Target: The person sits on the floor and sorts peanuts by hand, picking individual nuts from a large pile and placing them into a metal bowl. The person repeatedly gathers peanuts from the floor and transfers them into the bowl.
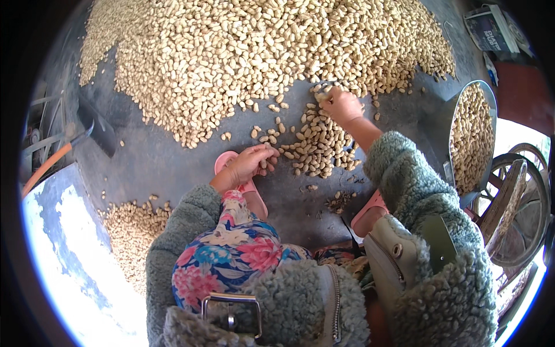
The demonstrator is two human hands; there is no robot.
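A small pile of unshelled peanuts [324, 147] lies on the dark floor between my feet. My left hand [250, 164] is at the left side of that pile with its fingers curled closed; peanuts show at its fingertips. Reaching farther forward, my right hand [342, 107] is closed at the far end of the small pile, where it meets the big heap of peanuts [231, 55]. Something pale shows at its fingertips, but I cannot make out what it is. Several loose peanuts [272, 136] lie between my left hand and the big heap.
At the right stands a metal pan [452, 136] full of peanuts, near a spoked wheel [523, 214]. Another peanut heap [136, 234] lies at the lower left. A tool with an orange handle [47, 168] rests at the left. Dark debris [340, 201] lies near my pink sandals [370, 211].
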